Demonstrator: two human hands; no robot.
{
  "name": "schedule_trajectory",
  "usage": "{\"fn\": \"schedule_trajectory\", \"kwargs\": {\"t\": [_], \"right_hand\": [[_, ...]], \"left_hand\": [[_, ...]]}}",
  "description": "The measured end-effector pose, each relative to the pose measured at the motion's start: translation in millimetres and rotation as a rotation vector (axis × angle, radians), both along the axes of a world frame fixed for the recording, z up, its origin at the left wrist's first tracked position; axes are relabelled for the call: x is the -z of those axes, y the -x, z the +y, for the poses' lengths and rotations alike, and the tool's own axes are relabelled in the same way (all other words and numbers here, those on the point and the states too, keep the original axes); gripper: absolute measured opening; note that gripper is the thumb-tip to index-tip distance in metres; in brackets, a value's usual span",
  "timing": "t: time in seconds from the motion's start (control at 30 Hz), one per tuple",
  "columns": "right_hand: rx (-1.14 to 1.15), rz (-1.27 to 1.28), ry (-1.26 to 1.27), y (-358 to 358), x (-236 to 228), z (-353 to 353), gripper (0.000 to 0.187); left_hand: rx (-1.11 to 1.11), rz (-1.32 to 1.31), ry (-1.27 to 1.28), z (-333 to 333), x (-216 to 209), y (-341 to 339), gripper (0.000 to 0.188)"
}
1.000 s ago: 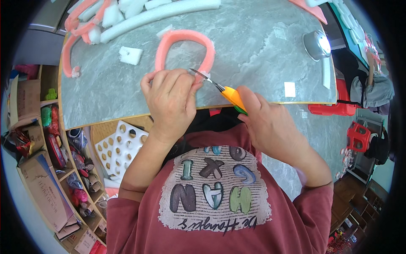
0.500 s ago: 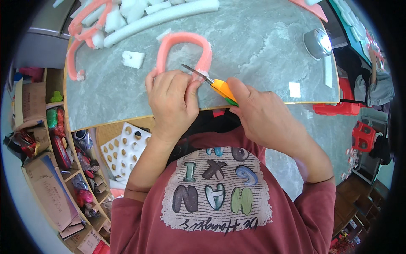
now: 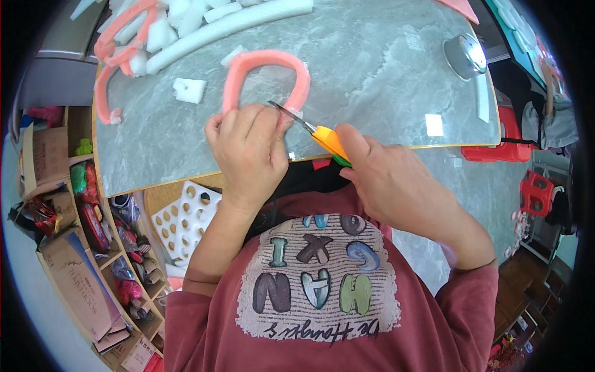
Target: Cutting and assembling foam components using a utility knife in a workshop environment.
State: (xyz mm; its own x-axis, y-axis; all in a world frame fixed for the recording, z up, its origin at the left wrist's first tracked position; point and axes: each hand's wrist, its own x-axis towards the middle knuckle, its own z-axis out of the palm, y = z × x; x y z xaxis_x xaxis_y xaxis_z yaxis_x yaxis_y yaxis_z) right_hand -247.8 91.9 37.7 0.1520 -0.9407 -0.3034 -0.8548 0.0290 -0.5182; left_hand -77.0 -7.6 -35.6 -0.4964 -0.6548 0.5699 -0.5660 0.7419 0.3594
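Observation:
Near the table's front edge, my left hand (image 3: 248,149) is closed on the near part of a pink foam loop (image 3: 300,84); the gripped portion is hidden under the fingers. My right hand (image 3: 390,180) holds a yellow utility knife (image 3: 328,141) with a green part at its underside. Its blade is out and points left, lying across the right leg of the loop close to my left thumb. The foam looks pale and ragged by the blade. A small white foam block (image 3: 189,90) rests left of the loop.
Other pink foam loops (image 3: 105,93), white foam pieces and a long white foam strip (image 3: 229,36) lie at the back left. A metal bowl (image 3: 465,57) stands at the far right. Below left is a perforated white sheet (image 3: 186,217) beside shelves; red stools (image 3: 536,192) are right.
Both hands stay close together at the loop. The knife blade has shifted slightly down and right relative to the foam, while my left hand and the loop have moved a little left.

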Motion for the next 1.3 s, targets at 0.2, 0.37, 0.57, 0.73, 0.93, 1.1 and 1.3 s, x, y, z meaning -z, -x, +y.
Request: {"fn": "schedule_trajectory", "kwargs": {"t": [0.2, 0.37, 0.57, 0.73, 0.93, 1.1, 1.3], "right_hand": [[-0.039, 0.027, 0.048, -1, -4, -7, 0.034], [-0.06, 0.059, 0.09, -4, -4, -13, 0.025], [-0.056, 0.02, 0.124, -4, 6, -22, 0.023], [-0.051, 0.028, 0.125, -5, 7, -12, 0.026], [0.017, -0.035, 0.078, -7, 5, 2, 0.029], [0.056, -0.041, 0.023, -9, 5, 5, 0.031], [0.027, -0.063, 0.028, -8, 2, -11, 0.024]], "left_hand": [[0.04, -0.027, 0.088, 1, 0, -1, 0.011], [0.063, 0.015, 0.098, 0, 3, -2, 0.011], [0.031, 0.023, 0.086, -2, 3, 1, 0.009], [-0.036, 0.025, -0.032, -2, 0, 0, 0.01], [-0.031, 0.05, -0.077, -1, -4, 1, 0.01], [-0.024, 0.04, -0.09, -2, -3, 0, 0.009], [0.077, -0.011, 0.006, -2, -4, -3, 0.008]]}}
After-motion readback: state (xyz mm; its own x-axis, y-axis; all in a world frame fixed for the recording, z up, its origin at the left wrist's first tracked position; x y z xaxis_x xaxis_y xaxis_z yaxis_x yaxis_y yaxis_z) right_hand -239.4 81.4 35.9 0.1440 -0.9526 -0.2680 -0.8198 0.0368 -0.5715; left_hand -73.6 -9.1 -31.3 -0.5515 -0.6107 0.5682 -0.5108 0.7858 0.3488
